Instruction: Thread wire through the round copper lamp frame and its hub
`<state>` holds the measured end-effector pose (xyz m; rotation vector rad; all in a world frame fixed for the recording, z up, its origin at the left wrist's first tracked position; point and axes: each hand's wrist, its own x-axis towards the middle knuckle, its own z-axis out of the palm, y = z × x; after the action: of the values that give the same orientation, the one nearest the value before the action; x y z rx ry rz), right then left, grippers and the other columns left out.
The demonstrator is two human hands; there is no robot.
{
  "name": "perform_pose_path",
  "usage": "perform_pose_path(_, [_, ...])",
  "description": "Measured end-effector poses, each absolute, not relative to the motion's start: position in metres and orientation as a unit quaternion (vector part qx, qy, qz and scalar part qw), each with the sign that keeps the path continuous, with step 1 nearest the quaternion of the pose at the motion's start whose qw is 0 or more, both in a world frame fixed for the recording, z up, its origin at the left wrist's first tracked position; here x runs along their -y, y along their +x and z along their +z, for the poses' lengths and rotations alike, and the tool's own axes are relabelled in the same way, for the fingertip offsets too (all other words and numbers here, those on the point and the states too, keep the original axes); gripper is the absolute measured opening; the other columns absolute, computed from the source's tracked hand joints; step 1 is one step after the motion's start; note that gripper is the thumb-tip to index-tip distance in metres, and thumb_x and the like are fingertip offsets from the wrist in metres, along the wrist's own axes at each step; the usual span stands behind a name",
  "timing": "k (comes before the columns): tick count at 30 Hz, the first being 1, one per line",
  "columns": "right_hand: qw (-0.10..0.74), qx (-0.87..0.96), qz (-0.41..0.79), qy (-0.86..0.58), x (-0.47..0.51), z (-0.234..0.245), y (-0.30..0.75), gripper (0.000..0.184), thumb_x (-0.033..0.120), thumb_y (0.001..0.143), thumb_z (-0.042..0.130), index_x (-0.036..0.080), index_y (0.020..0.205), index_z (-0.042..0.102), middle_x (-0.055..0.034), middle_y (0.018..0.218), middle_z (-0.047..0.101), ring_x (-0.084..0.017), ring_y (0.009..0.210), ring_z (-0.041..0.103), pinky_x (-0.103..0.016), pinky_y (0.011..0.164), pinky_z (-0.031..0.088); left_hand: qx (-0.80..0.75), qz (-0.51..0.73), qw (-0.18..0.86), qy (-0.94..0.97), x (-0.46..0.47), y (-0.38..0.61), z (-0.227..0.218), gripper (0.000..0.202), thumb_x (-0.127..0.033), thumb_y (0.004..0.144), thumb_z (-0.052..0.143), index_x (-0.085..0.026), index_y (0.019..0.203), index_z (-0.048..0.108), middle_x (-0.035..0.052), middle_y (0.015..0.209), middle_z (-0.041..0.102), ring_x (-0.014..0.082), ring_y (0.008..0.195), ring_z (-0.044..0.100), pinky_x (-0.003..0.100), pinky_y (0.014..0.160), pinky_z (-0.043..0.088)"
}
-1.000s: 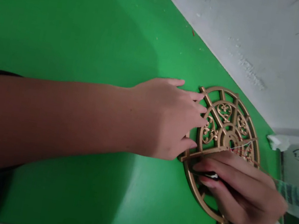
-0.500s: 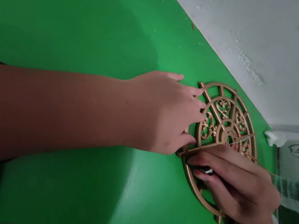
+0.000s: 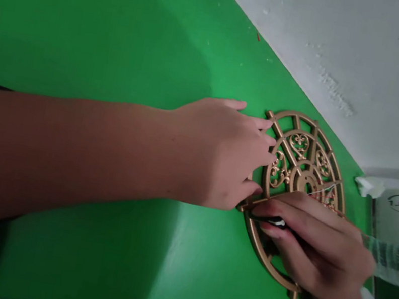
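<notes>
1. The gold openwork frame point(image 3: 301, 179) lies flat on the green table point(image 3: 104, 52), at the right of the scene.
2. Its rounded outline looks longer from far to near, the far end leaning slightly left. One straight bar slants from the far-left rim toward the centre; another starts at the left rim and runs right, slightly farward, partly behind the right hand point(image 3: 324, 247).
3. That hand pinches a slim dark tool point(image 3: 278, 222) between thumb and fingers, over the frame's near half; its visible length runs roughly left to right.
4. The left hand point(image 3: 217, 155) is palm down, fingers spread rightward, tips at the frame's left rim; whether they press, I cannot tell.
5. Thin red and white strands point(image 3: 325, 187) cross the frame's right side.
</notes>
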<state>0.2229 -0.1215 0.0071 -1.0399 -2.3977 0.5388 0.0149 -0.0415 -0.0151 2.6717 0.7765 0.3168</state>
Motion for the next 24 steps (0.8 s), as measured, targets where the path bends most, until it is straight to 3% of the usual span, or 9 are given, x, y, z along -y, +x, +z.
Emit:
perform_pose_path(8, [0.188, 0.879, 0.239, -0.366, 0.124, 0.014, 0.225, 0.012, 0.013, 0.089, 0.067, 0.014, 0.101, 0.068, -0.0074, 0.089, 0.073, -0.016, 0.083, 0.074, -0.021, 0.069, 0.059, -0.281, 0.098, 0.172, 0.939, 0.038, 0.018, -0.016, 0.049, -0.05, 0.091, 0.048, -0.032, 0.136, 0.059, -0.0035, 0.152, 0.052, 0.0253, 0.153, 0.036, 0.061, 0.13, 0.032])
perform_pose_path(11, [0.306, 0.774, 0.362, -0.419, 0.129, 0.011, 0.227, 0.009, 0.016, 0.092, 0.062, 0.017, 0.099, 0.069, -0.003, 0.078, 0.067, -0.012, 0.061, 0.068, -0.019, 0.051, 0.054, -0.273, 0.096, 0.172, 0.942, 0.035, 0.02, -0.019, 0.056, -0.051, 0.087, 0.043, -0.033, 0.137, 0.06, -0.0041, 0.149, 0.056, 0.0288, 0.152, 0.038, 0.06, 0.125, 0.037])
perform_pose_path(14, [0.442, 0.587, 0.533, -0.42, 0.132, 0.007, 0.228, 0.015, 0.024, 0.097, 0.056, 0.018, 0.1, 0.069, 0.0012, 0.067, 0.056, -0.007, 0.036, 0.051, -0.019, 0.029, 0.034, -0.27, 0.117, 0.162, 0.942, 0.033, 0.019, -0.022, 0.054, -0.049, 0.088, 0.04, -0.033, 0.134, 0.061, -0.0032, 0.146, 0.059, 0.0288, 0.147, 0.044, 0.06, 0.121, 0.042])
perform_pose_path(17, [0.433, 0.536, 0.597, -0.41, 0.131, 0.005, 0.227, 0.016, 0.023, 0.097, 0.055, 0.019, 0.104, 0.07, 0.0006, 0.069, 0.06, -0.008, 0.038, 0.054, -0.017, 0.027, 0.032, -0.272, 0.131, 0.153, 0.941, 0.035, 0.016, -0.022, 0.046, -0.046, 0.092, 0.042, -0.03, 0.13, 0.062, -0.0018, 0.144, 0.061, 0.0256, 0.144, 0.048, 0.057, 0.123, 0.041])
perform_pose_path(24, [0.438, 0.509, 0.599, -0.437, 0.129, 0.007, 0.225, 0.017, 0.018, 0.096, 0.055, 0.019, 0.103, 0.07, -0.0001, 0.076, 0.065, -0.007, 0.045, 0.06, -0.012, 0.034, 0.04, -0.258, 0.137, 0.133, 0.947, 0.037, 0.011, -0.018, 0.044, -0.047, 0.096, 0.045, -0.029, 0.134, 0.058, -0.0028, 0.152, 0.053, 0.0252, 0.149, 0.042, 0.054, 0.125, 0.041])
